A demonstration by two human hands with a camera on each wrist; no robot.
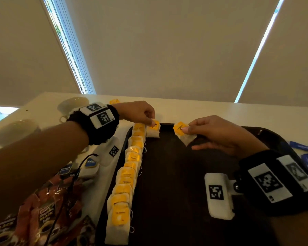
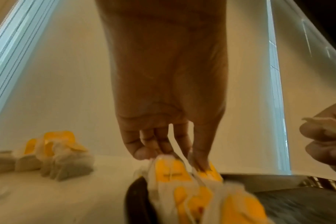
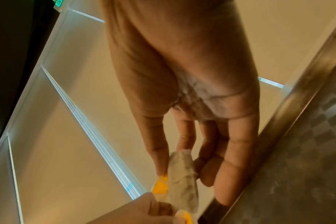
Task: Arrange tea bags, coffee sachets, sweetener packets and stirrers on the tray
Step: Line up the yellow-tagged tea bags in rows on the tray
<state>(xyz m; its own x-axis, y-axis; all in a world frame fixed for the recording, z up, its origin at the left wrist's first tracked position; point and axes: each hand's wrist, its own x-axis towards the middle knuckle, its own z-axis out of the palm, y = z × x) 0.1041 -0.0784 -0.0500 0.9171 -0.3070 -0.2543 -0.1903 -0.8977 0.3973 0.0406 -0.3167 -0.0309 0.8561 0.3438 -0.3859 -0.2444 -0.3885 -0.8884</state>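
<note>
Left hand (image 1: 140, 112) pinches a tea bag (image 1: 153, 129) at the tray's (image 1: 176, 174) 11 o'clock corner; right hand (image 1: 219, 135) pinches another tea bag (image 1: 183, 133) at 12. Coffee sachets (image 1: 43, 210) and cups (image 1: 14, 132) lie at 9.

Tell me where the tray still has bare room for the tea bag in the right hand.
The dark tray is bare between the tea bag row along its left rim and the right hand. Crowded: the far left corner, where the left hand places a tea bag.
</note>
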